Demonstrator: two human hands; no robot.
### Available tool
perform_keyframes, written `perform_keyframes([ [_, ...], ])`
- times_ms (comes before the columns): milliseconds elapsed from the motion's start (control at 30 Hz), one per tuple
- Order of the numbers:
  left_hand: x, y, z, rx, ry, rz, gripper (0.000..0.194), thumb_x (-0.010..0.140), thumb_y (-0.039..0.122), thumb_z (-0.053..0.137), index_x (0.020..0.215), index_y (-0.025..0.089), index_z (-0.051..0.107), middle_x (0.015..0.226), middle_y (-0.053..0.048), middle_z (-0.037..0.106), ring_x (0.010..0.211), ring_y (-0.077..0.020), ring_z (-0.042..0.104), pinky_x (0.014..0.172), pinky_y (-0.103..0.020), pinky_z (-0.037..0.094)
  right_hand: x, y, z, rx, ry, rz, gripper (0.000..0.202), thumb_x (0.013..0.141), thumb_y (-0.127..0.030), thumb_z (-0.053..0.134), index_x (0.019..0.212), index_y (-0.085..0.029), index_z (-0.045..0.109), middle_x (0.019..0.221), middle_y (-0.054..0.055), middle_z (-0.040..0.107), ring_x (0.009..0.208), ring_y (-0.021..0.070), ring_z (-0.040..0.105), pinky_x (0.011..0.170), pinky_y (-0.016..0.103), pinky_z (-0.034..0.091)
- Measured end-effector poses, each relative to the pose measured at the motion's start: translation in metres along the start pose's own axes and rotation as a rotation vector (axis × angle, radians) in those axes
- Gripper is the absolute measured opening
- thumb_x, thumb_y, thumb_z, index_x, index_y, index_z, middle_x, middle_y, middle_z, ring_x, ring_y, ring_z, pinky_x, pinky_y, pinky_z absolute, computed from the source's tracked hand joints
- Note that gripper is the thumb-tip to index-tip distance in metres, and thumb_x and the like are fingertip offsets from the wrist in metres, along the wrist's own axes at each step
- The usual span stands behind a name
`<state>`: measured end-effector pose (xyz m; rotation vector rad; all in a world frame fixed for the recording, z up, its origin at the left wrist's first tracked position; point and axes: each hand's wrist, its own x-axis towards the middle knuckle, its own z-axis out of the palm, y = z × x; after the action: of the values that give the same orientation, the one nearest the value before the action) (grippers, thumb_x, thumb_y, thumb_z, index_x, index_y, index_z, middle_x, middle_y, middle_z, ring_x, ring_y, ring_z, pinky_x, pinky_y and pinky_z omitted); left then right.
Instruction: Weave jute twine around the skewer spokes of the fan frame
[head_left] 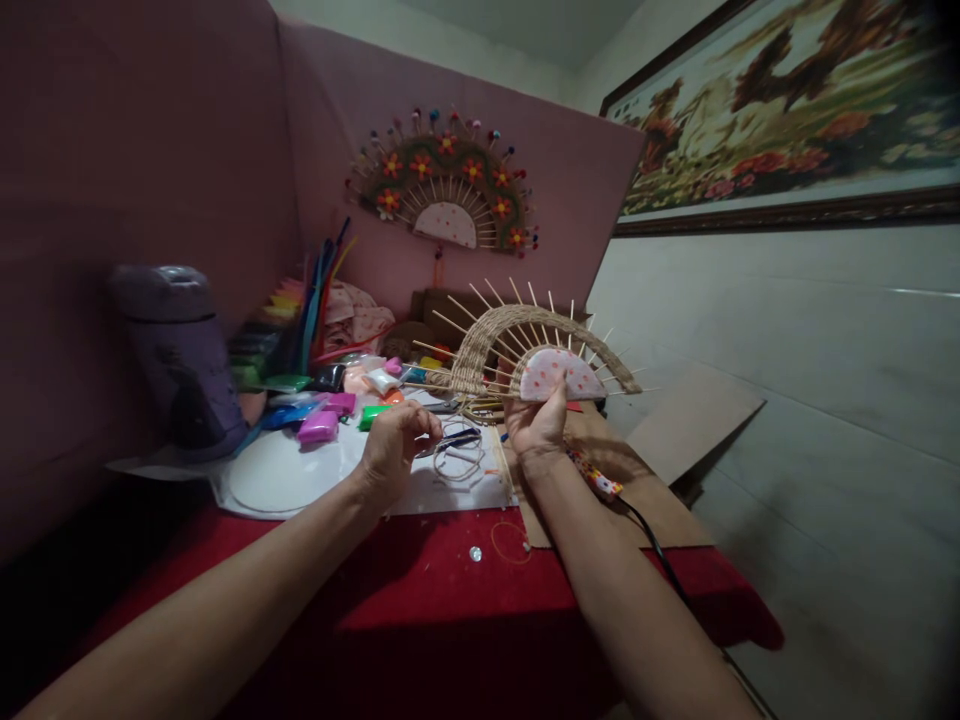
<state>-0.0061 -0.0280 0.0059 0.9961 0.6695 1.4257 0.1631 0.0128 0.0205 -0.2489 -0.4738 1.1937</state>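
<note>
My right hand [538,425] is closed round the lower part of a woven fan [480,345], its thumb on the white half-round base [551,375] with pinkish-red dots. Thin sticks radiate from that base, and a band of tan twine is woven across them in an arc. To the left, my left hand [397,445] has its fingers curled together above the table; what they hold, if anything, is hidden. Close by its fingertips are a loop of thin cord [459,475] and a dark blue slender object [463,437].
A finished-looking fan [446,165] with flowers hangs on the pink board. At left stand a purple bottle [180,360], a white disc [281,470] and colourful clay packets [319,427]. A patterned glue gun [596,475] with a black cable lies on cardboard [660,510] at right.
</note>
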Motion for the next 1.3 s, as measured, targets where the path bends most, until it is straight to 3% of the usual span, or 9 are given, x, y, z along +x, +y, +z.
perform_keyframes([
  [167,-0.003,0.0047,0.0005,-0.056,-0.054,-0.05,0.011,0.057,0.018,0.045,0.048,0.017,0.051,0.053,-0.004,0.056,0.054,-0.014,0.048,0.052,-0.026,0.034,-0.0041,-0.0018,0.0027,0.047,-0.058,0.063,0.038,0.083,-0.048,0.04,0.098,-0.018,0.058,0.077,0.002,0.068,0.071,0.0131,0.066,0.069,0.031,0.056],
  [400,-0.0024,0.0095,0.0043,-0.106,-0.153,-0.056,0.01,0.066,0.022,0.048,0.061,0.017,0.055,0.056,-0.002,0.057,0.052,-0.0123,0.048,0.051,-0.025,0.034,-0.0019,-0.0021,-0.0053,0.036,-0.115,0.181,0.041,0.081,-0.048,0.043,0.101,-0.016,0.057,0.085,0.007,0.069,0.074,0.0142,0.066,0.05,0.021,0.053],
  [700,-0.0026,0.0049,0.0079,0.041,-0.188,-0.028,0.022,0.069,0.028,0.064,0.083,0.01,0.065,0.057,-0.003,0.061,0.052,-0.0091,0.051,0.052,-0.021,0.035,-0.0043,0.0,0.0012,0.06,-0.063,0.082,0.034,0.08,-0.047,0.046,0.096,-0.019,0.058,0.08,0.004,0.069,0.073,0.0144,0.066,0.069,0.031,0.056],
  [967,-0.0028,0.0057,0.0089,0.079,-0.168,-0.048,0.021,0.064,0.029,0.072,0.075,0.011,0.067,0.057,-0.004,0.064,0.052,-0.0079,0.053,0.053,-0.019,0.036,-0.0009,0.0009,-0.0025,0.059,-0.062,0.054,0.032,0.081,-0.046,0.045,0.095,-0.02,0.058,0.076,0.002,0.068,0.073,0.0137,0.066,0.071,0.032,0.056],
  [1300,-0.0019,0.0028,0.0075,0.11,-0.171,-0.035,0.023,0.06,0.028,0.074,0.059,0.012,0.058,0.052,-0.001,0.061,0.046,-0.0058,0.048,0.048,-0.018,0.032,-0.0016,0.002,0.0,0.035,-0.031,0.033,0.035,0.08,-0.047,0.047,0.098,-0.019,0.058,0.076,0.002,0.068,0.072,0.0136,0.065,0.07,0.031,0.056],
])
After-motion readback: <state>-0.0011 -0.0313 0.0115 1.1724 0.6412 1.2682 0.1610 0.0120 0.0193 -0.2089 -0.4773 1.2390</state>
